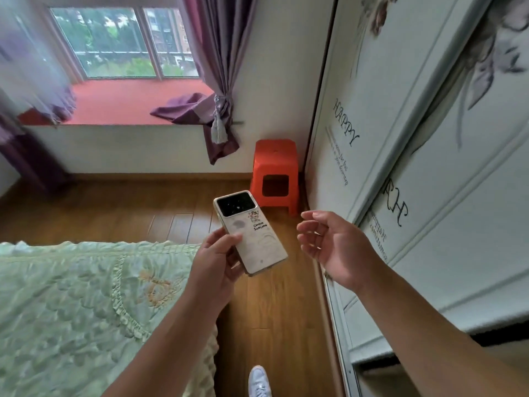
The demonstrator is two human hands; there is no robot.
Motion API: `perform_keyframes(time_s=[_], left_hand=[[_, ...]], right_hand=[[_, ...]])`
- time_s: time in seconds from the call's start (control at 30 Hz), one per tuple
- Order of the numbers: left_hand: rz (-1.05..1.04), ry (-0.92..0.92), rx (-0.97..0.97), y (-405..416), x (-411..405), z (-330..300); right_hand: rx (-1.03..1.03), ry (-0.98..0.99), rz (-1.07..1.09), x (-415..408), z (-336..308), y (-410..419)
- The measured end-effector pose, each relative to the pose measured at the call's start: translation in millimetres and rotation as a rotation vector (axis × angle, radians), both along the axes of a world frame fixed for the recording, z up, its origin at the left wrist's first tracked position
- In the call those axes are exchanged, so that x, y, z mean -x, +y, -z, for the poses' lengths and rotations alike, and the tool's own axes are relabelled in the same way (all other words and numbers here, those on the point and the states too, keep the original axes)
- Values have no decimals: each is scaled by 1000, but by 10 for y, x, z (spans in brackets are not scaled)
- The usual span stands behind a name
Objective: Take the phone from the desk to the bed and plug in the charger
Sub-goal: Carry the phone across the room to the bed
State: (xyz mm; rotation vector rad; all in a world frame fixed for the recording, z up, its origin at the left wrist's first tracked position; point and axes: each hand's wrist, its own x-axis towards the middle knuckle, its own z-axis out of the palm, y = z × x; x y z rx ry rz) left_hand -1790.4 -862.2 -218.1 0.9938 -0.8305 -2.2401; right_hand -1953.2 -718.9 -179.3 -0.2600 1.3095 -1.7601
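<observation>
- Presently, left hand (219, 260) had the phone (249, 232) in its grip: thumb lay across the near left part of the back cover, fingers (233, 272) curled under the near left edge. Grip closed on the lower half only; upper half stood free.
- Phone was held in the air, back cover up, dark camera block at the far end. Long axis ran from the near right corner, by the palm, up and away toward the far left. Near short edge, where a charging port would normally sit, pointed toward the person and slightly right; port itself could not be made out.
- Right hand (333, 247) was empty, fingers loosely spread and half curled, palm turned toward the phone. It hung just to the right of the phone, not touching it.
- Bed (86, 296) with green quilted cover lay to the left and below the left hand; the phone was over the wooden floor (274, 305) in the aisle, just beyond the bed's corner, not over the mattress.
- Wardrobe (415, 173) closed the aisle on the right; orange stool (274, 173) stood beyond the phone, in the corner.
- No charger or cable in view.
- Judgement: carry was under way, set-down and plugging not yet done. Bed lay on the holding-hand side, so a leftward move would serve; the free right hand was better placed to bring a plug to the near edge.
</observation>
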Motion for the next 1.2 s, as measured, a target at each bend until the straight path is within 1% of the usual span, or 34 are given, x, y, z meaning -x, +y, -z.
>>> perform_keyframes(time_s=[0.1,0.27,0.47,0.57,0.73,0.83,0.97,1.2], left_hand=[[-12,25,21,-524,174,-55],[-35,81,41,-1155,384,-108],[-70,64,44,-1783,784,-60],[-86,49,66,-2143,1107,-11],[-177,12,83,-2827,1737,37],[-208,-14,84,-3239,2096,-12],[-263,-44,104,-3737,2501,-120],[-379,-58,91,-4333,2745,-206]], right_hand=[[21,25,-18,178,-78,-469],[27,39,-46,476,-151,-1117],[32,54,-103,884,-79,-1807],[27,48,-115,1238,-8,-2228],[24,-8,-159,1899,67,-3066],[34,-48,-209,2313,10,-3576],[38,-34,-294,2771,-85,-4155],[39,-53,-420,3108,-143,-5056]])
